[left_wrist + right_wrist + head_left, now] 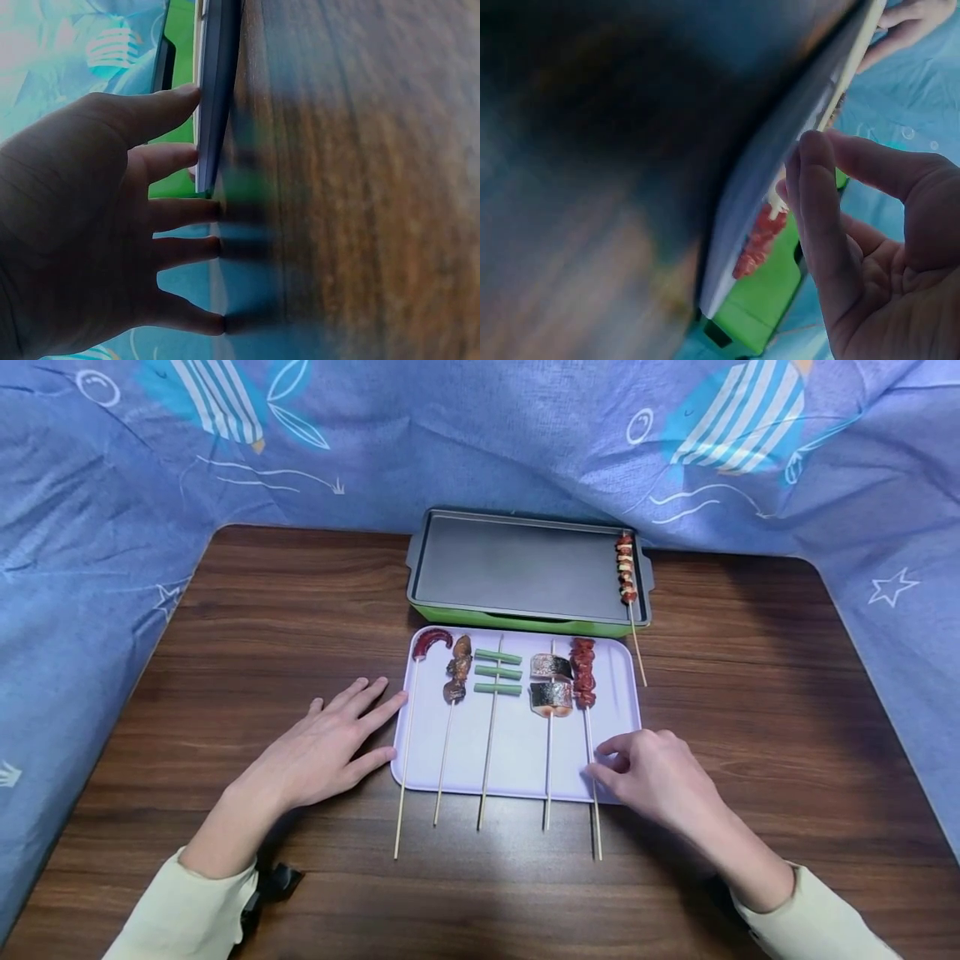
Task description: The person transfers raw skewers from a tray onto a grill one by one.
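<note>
Left hand (322, 752): fingers spread wide, gripping nothing, thumb and forefinger touching the left rim of the lilac tray (517, 752). Right hand (663, 772): thumb and forefinger drawn together, apparently pinching the bare stick of the red-meat skewer (584, 672), which lies on the tray, its meat beyond those fingertips and its stick end projecting towards the person. Handling, judged by eye: light, stiff, top-heavy; slim stick liable to roll or twist; best held on bare wood, nearer the meat for balance. Tray contents, from the left fingers across to the right: skewer with curved dark-red piece (429, 637); brown chunk skewer (459, 667); green-stalk skewer (498, 672), three crosspieces; fish skewer (551, 695), two dark-skinned slices; then the red meat at the right fingers. Grill pan (510, 568): shallow, dark, on a green base (450, 615), beyond both sets of fingers; holds one red-and-white skewer (626, 568) at its right end, stick overhanging the rim, ahead of the right fingers.
</note>
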The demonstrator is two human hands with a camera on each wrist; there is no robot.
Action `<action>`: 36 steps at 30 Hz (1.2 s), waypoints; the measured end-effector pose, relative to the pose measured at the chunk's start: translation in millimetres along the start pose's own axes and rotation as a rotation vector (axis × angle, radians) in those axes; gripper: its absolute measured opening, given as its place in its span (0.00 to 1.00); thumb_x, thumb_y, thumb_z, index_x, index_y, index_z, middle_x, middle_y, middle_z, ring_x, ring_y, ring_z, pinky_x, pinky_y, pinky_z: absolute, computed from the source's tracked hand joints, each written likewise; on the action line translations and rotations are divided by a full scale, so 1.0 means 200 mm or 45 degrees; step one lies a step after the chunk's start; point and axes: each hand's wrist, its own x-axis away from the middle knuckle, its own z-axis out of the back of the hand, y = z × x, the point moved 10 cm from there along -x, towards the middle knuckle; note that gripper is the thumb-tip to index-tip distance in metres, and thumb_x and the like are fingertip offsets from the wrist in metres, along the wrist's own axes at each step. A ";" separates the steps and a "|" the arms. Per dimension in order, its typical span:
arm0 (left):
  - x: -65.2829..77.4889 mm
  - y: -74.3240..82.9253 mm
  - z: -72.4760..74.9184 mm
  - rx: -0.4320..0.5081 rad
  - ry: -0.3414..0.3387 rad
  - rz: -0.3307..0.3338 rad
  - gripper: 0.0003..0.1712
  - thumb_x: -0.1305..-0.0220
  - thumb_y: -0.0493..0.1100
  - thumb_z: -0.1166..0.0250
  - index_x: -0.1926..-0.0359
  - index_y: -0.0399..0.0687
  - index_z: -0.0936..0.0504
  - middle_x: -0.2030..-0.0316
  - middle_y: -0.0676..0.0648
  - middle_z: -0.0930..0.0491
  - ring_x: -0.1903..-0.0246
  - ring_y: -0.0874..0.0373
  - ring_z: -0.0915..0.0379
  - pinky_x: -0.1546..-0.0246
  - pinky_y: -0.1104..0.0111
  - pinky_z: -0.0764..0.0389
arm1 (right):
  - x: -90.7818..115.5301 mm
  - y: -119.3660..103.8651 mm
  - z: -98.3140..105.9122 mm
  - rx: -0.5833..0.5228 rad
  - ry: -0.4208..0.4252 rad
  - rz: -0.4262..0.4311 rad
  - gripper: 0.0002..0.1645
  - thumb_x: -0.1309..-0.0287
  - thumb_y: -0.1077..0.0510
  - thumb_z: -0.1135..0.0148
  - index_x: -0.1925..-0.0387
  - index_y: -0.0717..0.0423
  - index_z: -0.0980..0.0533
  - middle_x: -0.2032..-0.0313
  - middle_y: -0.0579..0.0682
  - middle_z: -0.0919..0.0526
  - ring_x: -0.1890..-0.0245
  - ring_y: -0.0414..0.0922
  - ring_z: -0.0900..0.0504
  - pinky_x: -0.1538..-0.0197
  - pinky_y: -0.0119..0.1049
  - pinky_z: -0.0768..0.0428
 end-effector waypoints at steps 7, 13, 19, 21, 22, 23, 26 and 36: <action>0.00 0.00 0.00 0.005 -0.002 0.002 0.41 0.30 0.64 0.47 0.23 0.61 0.48 0.25 0.41 0.50 0.26 0.41 0.58 0.43 0.29 0.44 | -0.01 0.02 -0.05 -0.044 -0.059 -0.036 0.16 0.49 0.49 0.27 0.62 0.55 0.13 0.72 0.46 0.12 0.71 0.42 0.15 0.68 0.42 0.19; 0.00 0.00 0.00 0.011 -0.003 0.000 0.41 0.30 0.64 0.47 0.23 0.61 0.48 0.25 0.41 0.50 0.26 0.41 0.58 0.43 0.29 0.45 | -0.02 0.02 -0.05 -0.087 -0.068 -0.023 0.15 0.50 0.51 0.26 0.63 0.56 0.13 0.73 0.46 0.13 0.73 0.39 0.16 0.68 0.40 0.19; 0.00 0.00 0.00 0.009 -0.003 -0.001 0.41 0.30 0.64 0.47 0.23 0.62 0.49 0.25 0.41 0.51 0.26 0.41 0.58 0.43 0.29 0.45 | -0.03 0.04 -0.06 -0.143 -0.099 -0.032 0.15 0.50 0.54 0.26 0.62 0.60 0.13 0.74 0.46 0.14 0.75 0.37 0.18 0.72 0.37 0.21; 0.00 0.00 0.00 0.006 -0.002 -0.002 0.41 0.30 0.64 0.47 0.23 0.62 0.49 0.25 0.41 0.51 0.26 0.41 0.58 0.43 0.28 0.45 | -0.03 0.05 -0.07 -0.167 -0.107 -0.049 0.16 0.50 0.55 0.27 0.61 0.61 0.14 0.74 0.46 0.14 0.76 0.36 0.19 0.72 0.36 0.22; 0.00 0.00 0.00 0.005 0.000 -0.003 0.40 0.30 0.64 0.47 0.23 0.61 0.49 0.25 0.41 0.51 0.26 0.41 0.58 0.43 0.28 0.45 | -0.03 0.06 -0.07 -0.181 -0.114 -0.060 0.16 0.49 0.55 0.27 0.61 0.61 0.14 0.74 0.46 0.14 0.76 0.36 0.19 0.73 0.36 0.23; 0.00 0.00 0.00 0.004 0.001 -0.005 0.40 0.30 0.64 0.47 0.23 0.61 0.49 0.25 0.41 0.51 0.26 0.41 0.58 0.43 0.28 0.44 | -0.03 0.06 -0.07 -0.193 -0.122 -0.072 0.16 0.49 0.55 0.27 0.61 0.61 0.14 0.74 0.46 0.14 0.76 0.36 0.20 0.73 0.35 0.23; 0.00 0.00 0.00 0.002 0.006 -0.011 0.40 0.30 0.64 0.47 0.23 0.61 0.48 0.25 0.41 0.51 0.26 0.41 0.58 0.44 0.28 0.44 | -0.03 0.08 -0.07 -0.216 -0.134 -0.100 0.16 0.49 0.56 0.27 0.61 0.62 0.14 0.74 0.47 0.14 0.77 0.36 0.20 0.75 0.34 0.24; 0.00 0.00 0.00 0.005 0.004 -0.012 0.41 0.30 0.64 0.47 0.23 0.61 0.48 0.24 0.41 0.51 0.26 0.42 0.58 0.43 0.29 0.44 | -0.02 0.09 -0.06 -0.214 -0.108 -0.100 0.12 0.49 0.55 0.27 0.64 0.59 0.14 0.79 0.41 0.18 0.80 0.36 0.24 0.76 0.33 0.28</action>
